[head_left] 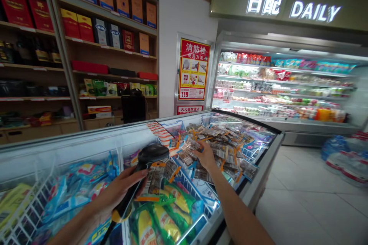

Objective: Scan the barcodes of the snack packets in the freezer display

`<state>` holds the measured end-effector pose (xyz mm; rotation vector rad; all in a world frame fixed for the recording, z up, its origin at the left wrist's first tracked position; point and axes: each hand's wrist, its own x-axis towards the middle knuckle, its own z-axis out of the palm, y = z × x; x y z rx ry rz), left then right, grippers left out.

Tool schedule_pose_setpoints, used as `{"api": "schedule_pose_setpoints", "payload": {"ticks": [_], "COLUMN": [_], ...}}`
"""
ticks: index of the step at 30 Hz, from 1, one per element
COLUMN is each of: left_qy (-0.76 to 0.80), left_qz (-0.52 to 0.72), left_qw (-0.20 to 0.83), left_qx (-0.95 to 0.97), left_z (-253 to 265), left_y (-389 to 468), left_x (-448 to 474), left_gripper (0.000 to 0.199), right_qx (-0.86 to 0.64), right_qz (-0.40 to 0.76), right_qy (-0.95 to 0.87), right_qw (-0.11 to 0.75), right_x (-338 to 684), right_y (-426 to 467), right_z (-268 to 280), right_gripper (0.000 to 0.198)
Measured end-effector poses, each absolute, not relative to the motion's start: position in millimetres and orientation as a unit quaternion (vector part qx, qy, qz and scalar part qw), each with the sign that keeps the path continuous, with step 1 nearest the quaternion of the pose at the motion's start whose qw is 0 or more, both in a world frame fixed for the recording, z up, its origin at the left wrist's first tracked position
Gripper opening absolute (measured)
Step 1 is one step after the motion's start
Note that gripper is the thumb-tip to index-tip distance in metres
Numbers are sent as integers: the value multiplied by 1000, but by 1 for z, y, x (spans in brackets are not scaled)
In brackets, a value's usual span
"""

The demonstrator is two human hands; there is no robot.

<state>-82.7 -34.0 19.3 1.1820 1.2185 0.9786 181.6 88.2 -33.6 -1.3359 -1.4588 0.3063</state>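
My left hand [124,182] is wrapped round the handle of a black barcode scanner [152,154], whose head points to the right over the chest freezer. My right hand [206,157] pinches a small clear snack packet [191,144] with brown contents at the left side of a heap. That heap of similar brown and orange-edged packets [224,149] lies across the right part of the freezer top. A few more packets [154,179] lie just beyond the scanner handle, over green and yellow corn-printed bags [165,220].
The chest freezer's rim [271,157] runs along my right, with white wire baskets [23,214] and blue bags [83,176] inside. Shelves of boxes [113,13] stand behind. A lit chiller [283,86] stands at the back right, bottled water packs [345,159] on the floor.
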Motion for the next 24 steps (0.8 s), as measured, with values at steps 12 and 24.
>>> {"api": "schedule_pose_setpoints", "payload": {"ticks": [12, 24], "left_qy": [478, 487], "left_qz": [420, 418], "left_qw": [566, 578], "left_qx": [524, 504], "left_z": [12, 17], "left_y": [-25, -26], "left_x": [-73, -73], "left_gripper": [37, 37], "right_qx": [-564, -566], "right_qz": [111, 133], "right_qy": [-623, -644], "right_qw": [530, 497], "right_x": [178, 175], "right_y": [91, 95], "right_z": [-21, -20], "right_gripper": [33, 42]}}
